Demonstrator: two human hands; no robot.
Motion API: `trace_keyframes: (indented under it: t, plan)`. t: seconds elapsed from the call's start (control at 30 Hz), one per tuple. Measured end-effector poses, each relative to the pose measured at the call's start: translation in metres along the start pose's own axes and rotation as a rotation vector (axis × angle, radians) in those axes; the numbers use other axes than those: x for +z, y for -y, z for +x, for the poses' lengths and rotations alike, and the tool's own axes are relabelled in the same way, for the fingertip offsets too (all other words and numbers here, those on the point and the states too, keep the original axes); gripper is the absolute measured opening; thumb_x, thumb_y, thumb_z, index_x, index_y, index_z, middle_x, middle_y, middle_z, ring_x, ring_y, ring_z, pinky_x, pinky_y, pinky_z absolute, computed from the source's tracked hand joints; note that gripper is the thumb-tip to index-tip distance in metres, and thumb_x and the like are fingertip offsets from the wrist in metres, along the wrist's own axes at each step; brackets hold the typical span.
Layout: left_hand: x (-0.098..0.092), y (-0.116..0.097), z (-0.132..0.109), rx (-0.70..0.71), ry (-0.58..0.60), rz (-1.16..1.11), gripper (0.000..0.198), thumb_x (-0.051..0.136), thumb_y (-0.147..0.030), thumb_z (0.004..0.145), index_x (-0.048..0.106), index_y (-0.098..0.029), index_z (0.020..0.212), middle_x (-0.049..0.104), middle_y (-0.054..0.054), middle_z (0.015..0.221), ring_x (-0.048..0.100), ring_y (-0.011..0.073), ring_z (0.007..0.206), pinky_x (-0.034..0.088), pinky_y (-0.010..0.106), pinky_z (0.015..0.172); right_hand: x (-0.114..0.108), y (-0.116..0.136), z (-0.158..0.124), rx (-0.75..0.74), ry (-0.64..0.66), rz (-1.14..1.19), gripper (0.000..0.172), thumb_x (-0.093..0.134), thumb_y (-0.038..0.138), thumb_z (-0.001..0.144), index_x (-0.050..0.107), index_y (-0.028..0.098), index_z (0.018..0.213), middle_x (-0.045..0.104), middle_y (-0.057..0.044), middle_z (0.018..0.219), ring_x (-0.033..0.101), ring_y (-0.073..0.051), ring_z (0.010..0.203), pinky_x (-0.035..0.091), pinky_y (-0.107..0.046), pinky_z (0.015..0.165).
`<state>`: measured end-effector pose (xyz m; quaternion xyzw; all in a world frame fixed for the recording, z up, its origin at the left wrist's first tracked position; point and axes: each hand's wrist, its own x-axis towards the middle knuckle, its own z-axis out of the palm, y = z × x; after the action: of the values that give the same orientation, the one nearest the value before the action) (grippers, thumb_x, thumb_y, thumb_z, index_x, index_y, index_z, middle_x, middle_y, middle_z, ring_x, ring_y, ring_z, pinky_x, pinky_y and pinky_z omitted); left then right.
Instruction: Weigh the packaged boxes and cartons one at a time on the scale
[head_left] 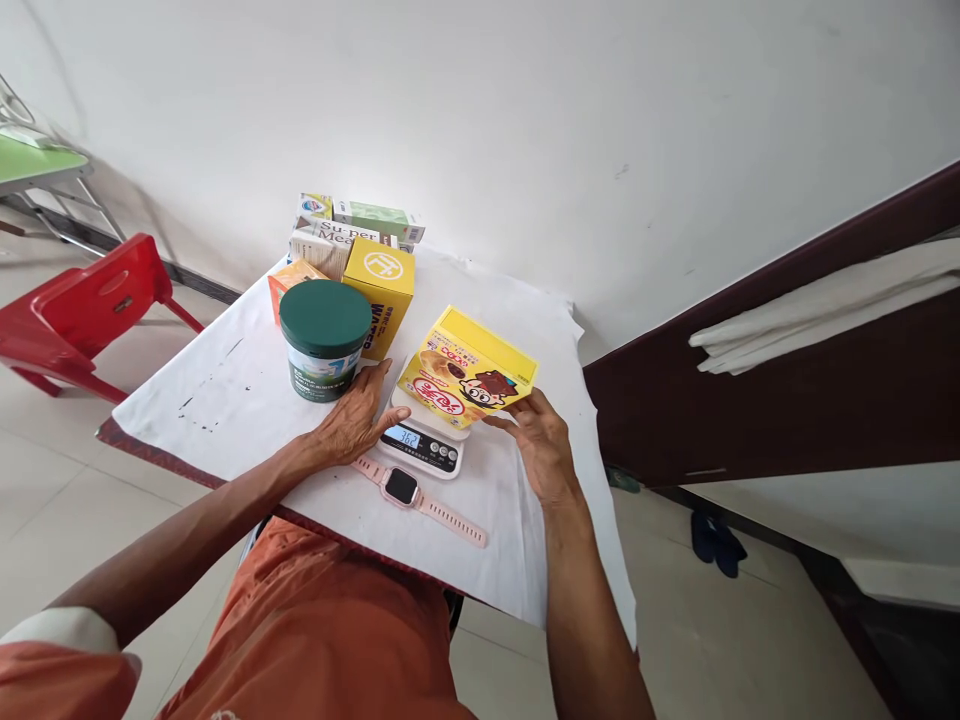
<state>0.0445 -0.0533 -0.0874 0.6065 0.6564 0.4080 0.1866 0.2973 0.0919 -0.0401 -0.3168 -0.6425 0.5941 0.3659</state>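
At mid-frame the box sits on the scale, a reading already up (seemingly 362); the right hand, pinching its corner, hasn't yet let go. The left hand spreads empty beside the tub.

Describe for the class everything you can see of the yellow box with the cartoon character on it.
The yellow box looks like printed cardboard with straight edges. A mostly plain yellow strip runs along its far side; the larger printed area shows the cartoon character, brownish food pictures and red-and-white lettering. It sits askew over the white scale, hiding much of the platform; whether it rests flat is unclear. The right hand is at its right corner, though how firmly it grips cannot be told.
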Motion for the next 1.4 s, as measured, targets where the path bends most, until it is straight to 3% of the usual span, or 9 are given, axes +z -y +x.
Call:
trace_keyframes:
  t: [0.13,0.27,0.53,0.77,0.9,1.07,1.2,1.3,1.4]
  plan:
    - [-0.001,-0.001,0.0,-0.004,-0.001,0.002,0.083,0.042,-0.069,0.103,0.035,-0.011,0.163,0.05,0.028,0.152,0.053,0.0406,0.143,0.041,0.062,0.122,-0.01,-0.039,0.0,0.102,-0.351,0.043,0.061,0.075,0.079,0.077,0.074,0.021,0.096,0.076,-0.006,0.088,0.071,-0.019,0.076,0.056,-0.028,0.059]
    - [0.0,0.001,0.0,0.012,-0.007,0.013,0.082,0.04,-0.068,0.104,0.034,-0.012,0.163,0.049,0.028,0.154,0.05,0.0406,0.146,0.042,0.062,0.122,-0.012,-0.055,0.002,0.096,-0.386,-0.066,0.058,0.079,0.074,0.077,0.074,0.019,0.093,0.072,-0.003,0.078,0.065,-0.014,0.065,0.048,-0.024,0.053]
    - [-0.001,0.0,-0.001,0.038,0.023,0.063,0.079,0.036,-0.065,0.107,0.029,-0.011,0.165,0.047,0.029,0.155,0.048,0.041,0.148,0.042,0.063,0.121,-0.008,-0.05,0.003,0.104,-0.428,0.003,0.069,0.07,0.085,0.077,0.073,0.018,0.096,0.072,-0.005,0.084,0.067,-0.016,0.068,0.049,-0.026,0.052]
    - [0.0,0.001,-0.003,0.047,0.018,0.076,0.078,0.04,-0.064,0.106,0.029,-0.015,0.165,0.05,0.026,0.155,0.051,0.0393,0.147,0.042,0.062,0.122,-0.003,-0.022,-0.004,-0.028,-0.25,-0.092,0.064,0.068,0.077,0.082,0.068,0.023,0.117,0.072,-0.009,0.116,0.068,-0.019,0.085,0.048,-0.026,0.057]
    - [-0.001,0.0,-0.002,0.041,0.013,0.066,0.077,0.043,-0.066,0.105,0.033,-0.018,0.164,0.05,0.024,0.156,0.05,0.0392,0.147,0.042,0.063,0.123,0.018,0.005,-0.002,-0.094,-0.108,-0.253,0.06,0.082,0.063,0.077,0.068,0.027,0.123,0.075,-0.006,0.114,0.069,-0.022,0.095,0.054,-0.029,0.066]
    - [-0.003,-0.008,-0.007,0.024,-0.01,-0.008,0.081,0.044,-0.067,0.104,0.031,-0.015,0.165,0.051,0.027,0.154,0.053,0.0395,0.145,0.046,0.062,0.12,0.044,0.022,0.0,-0.087,-0.141,-0.346,0.051,0.091,0.05,0.074,0.075,0.023,0.114,0.08,-0.009,0.113,0.074,-0.026,0.096,0.061,-0.036,0.073]
    - [-0.007,-0.024,-0.033,0.023,-0.106,-0.064,0.079,0.047,-0.064,0.105,0.029,-0.015,0.165,0.058,0.025,0.146,0.059,0.0362,0.137,0.051,0.059,0.116,0.045,0.034,-0.014,-0.158,-0.154,-0.279,0.039,0.089,0.046,0.079,0.078,0.024,0.109,0.081,-0.009,0.114,0.077,-0.032,0.104,0.065,-0.043,0.082]
    - [-0.021,-0.04,-0.057,0.028,-0.222,-0.065,0.087,0.058,-0.066,0.1,0.027,-0.021,0.167,0.053,0.023,0.155,0.054,0.0368,0.144,0.049,0.058,0.12,0.048,0.048,-0.029,-0.208,-0.068,-0.302,0.033,0.092,0.04,0.077,0.081,0.026,0.106,0.083,-0.007,0.107,0.078,-0.033,0.1,0.067,-0.045,0.082]
    - [-0.052,-0.05,-0.074,-0.009,-0.298,-0.12,0.092,0.072,-0.068,0.09,0.036,-0.027,0.164,0.056,0.018,0.157,0.057,0.0373,0.143,0.052,0.057,0.118,0.072,0.061,-0.042,-0.202,0.128,-0.293,0.033,0.093,0.037,0.077,0.081,0.029,0.107,0.083,-0.005,0.103,0.079,-0.03,0.095,0.068,-0.043,0.08]
